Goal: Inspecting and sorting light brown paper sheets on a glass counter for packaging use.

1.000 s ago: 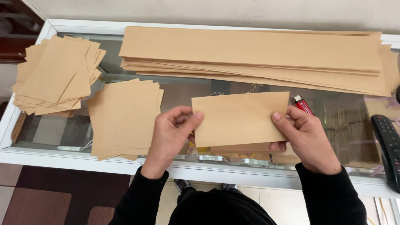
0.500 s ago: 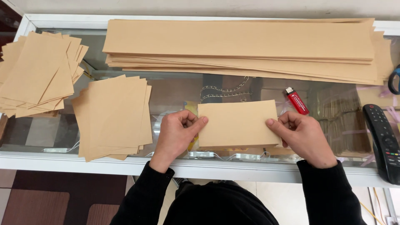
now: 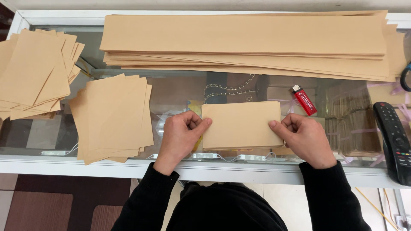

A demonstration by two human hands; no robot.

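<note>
**Both hands pinching a folded brown sheet on the glass counter**

Centre of the frame: folded brown paper piece, rectangular, lying flat on the glass counter top. Looks like more than one layer, edges stacked along the bottom

Left hand sits at the paper's left edge, fingers curled in, thumb and fingertips pinching that edge. Right hand mirrors it at the right edge, fingers curled, pinching the paper's right side. Both wrists in black sleeves, coming up from the bottom of the frame

Around it:
- Left of the left hand, just beside it: loose stack of squarish brown sheets, fanned a bit, not touching the hand
- Upper left of the frame: second pile of similar sheets, messier, partly cut by the frame edge
- Across the top: wide stack of long brown paper strips, spanning most of the counter
- Right of centre, above the right hand: red lighter, lying tilted on the glass, apart from the paper
- Far right edge: black remote control, lying lengthwise, well apart from the right hand
- Under the glass, above the held paper: a metal chain and other items, too dim to tell what they are
</note>
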